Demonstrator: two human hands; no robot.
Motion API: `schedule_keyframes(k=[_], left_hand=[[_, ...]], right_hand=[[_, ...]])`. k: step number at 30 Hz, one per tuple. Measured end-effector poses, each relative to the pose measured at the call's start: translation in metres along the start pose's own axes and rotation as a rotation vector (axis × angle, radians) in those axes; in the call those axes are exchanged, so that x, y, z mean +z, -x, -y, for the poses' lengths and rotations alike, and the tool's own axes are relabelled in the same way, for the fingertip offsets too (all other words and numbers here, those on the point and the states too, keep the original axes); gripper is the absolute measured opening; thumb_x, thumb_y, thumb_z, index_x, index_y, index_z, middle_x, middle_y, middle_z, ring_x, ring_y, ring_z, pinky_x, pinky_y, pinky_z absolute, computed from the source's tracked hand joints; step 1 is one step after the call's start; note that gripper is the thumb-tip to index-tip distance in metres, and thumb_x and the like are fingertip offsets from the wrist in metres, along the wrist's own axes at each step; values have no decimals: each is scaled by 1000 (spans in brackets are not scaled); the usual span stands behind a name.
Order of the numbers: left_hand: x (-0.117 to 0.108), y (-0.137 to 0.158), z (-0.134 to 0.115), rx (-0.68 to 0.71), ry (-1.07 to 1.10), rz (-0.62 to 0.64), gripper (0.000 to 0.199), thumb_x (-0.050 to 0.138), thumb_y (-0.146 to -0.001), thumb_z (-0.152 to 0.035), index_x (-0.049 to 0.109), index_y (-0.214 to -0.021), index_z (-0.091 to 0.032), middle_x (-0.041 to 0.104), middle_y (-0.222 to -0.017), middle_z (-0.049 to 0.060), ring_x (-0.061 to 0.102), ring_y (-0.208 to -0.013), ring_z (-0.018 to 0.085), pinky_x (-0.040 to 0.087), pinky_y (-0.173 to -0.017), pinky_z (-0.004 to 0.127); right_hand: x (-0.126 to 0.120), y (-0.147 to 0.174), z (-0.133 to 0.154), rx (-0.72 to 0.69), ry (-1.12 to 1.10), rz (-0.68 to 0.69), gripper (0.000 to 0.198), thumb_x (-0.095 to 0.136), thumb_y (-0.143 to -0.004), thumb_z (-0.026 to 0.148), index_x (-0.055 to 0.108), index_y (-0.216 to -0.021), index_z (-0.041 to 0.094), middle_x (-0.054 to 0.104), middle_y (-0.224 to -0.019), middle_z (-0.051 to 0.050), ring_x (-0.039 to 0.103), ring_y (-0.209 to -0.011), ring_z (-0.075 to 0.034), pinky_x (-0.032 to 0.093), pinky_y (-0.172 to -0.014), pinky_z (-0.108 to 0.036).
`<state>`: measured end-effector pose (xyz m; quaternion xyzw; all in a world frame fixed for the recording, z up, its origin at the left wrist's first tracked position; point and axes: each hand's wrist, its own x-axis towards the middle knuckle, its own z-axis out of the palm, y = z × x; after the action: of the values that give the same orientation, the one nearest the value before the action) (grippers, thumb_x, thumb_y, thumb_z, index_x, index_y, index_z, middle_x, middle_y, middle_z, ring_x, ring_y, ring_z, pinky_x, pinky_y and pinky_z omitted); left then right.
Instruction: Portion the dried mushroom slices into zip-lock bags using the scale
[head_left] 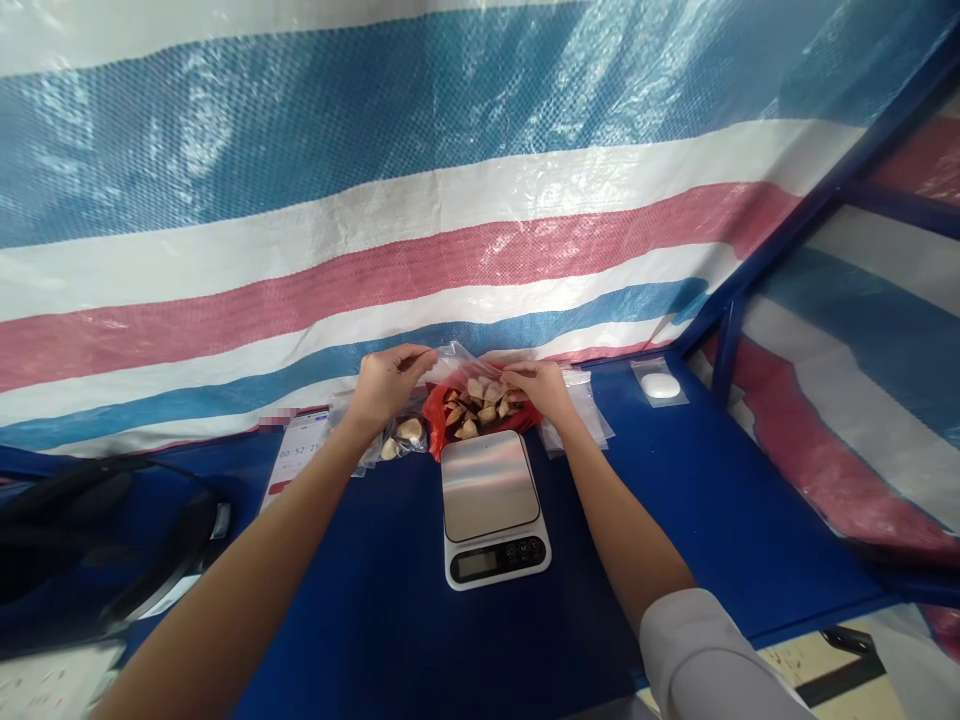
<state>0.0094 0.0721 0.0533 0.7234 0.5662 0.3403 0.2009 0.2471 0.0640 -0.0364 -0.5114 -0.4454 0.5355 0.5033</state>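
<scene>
My left hand [384, 382] pinches one edge of a clear plastic bag [456, 354], thumb against fingers. Across from it, my right hand [546, 388] has its fingers closed at the other side of the same bag, which stretches between both hands. Below the clear bag lies an opened red plastic bag [435, 418] full of tan and brown chunks [472, 405], whose kind I cannot tell. Just in front of it stands a white kitchen scale [491, 505] with a bare metal plate. Clear bags holding pale pieces [405, 437] lie beside my left wrist.
Flat clear bags [600, 420] lie past my right wrist. A white rounded object [660, 386] sits on a small bag at the right. At the left are a phone [300, 450] showing a timer and black headphones [191, 530]. Striped sheeting [450, 230] rises behind the blue table [360, 610].
</scene>
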Motion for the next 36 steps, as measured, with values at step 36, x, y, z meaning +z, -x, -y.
schedule_keyframes(k=[36], left_hand=[[-7, -9, -24, 129, -91, -25, 34, 56, -86, -47, 76, -84, -20, 76, -80, 4, 65, -74, 20, 47, -70, 30]], right_hand=[[21, 8, 1, 139, -131, 103, 10, 74, -74, 23, 75, -82, 17, 74, -69, -3, 69, -62, -15, 57, -59, -24]])
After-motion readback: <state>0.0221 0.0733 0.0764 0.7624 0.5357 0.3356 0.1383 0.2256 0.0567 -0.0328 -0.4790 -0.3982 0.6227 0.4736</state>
